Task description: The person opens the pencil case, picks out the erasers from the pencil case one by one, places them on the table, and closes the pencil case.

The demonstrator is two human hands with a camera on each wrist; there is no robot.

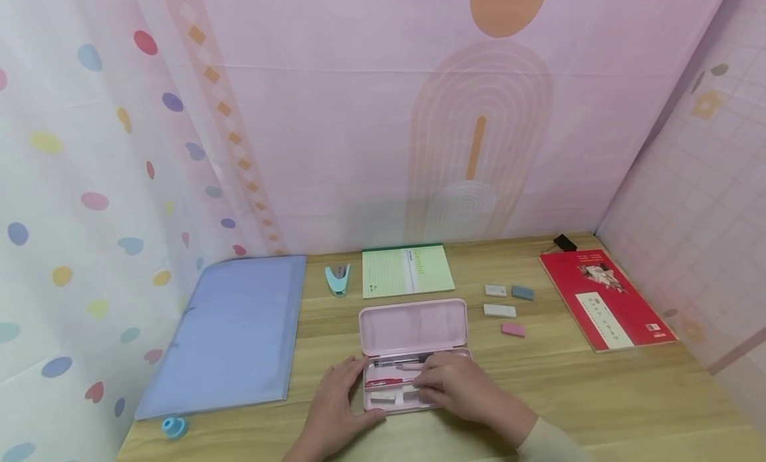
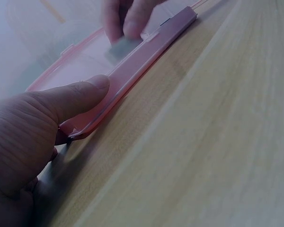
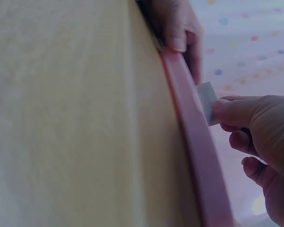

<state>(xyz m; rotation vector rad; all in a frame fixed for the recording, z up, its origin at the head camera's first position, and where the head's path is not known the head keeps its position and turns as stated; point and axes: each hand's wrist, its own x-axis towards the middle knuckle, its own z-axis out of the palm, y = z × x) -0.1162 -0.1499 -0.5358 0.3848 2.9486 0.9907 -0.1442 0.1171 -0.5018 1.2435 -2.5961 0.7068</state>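
A pink pencil case (image 1: 413, 328) lies on the table with its lid folded back. My left hand (image 1: 336, 407) grips its left end, the thumb (image 2: 87, 92) against the front wall. Over the case's front part, my right hand (image 1: 457, 387) pinches a small greyish eraser (image 3: 207, 103) between thumb and fingers, close above the front rim. Inside the case are a red pen (image 1: 384, 383), a dark clear-barrelled pen (image 1: 389, 362) and a white eraser (image 1: 383, 397) at the front left. My right hand hides the case's right end.
Several erasers (image 1: 499, 311) lie right of the case. Behind it are a green notepad (image 1: 407, 271) and a light-blue stapler (image 1: 338, 280). A blue folder (image 1: 239, 336) and a small blue knob-shaped object (image 1: 174, 427) lie left. At far right is a red booklet (image 1: 607, 302) beside a black clip (image 1: 565, 242).
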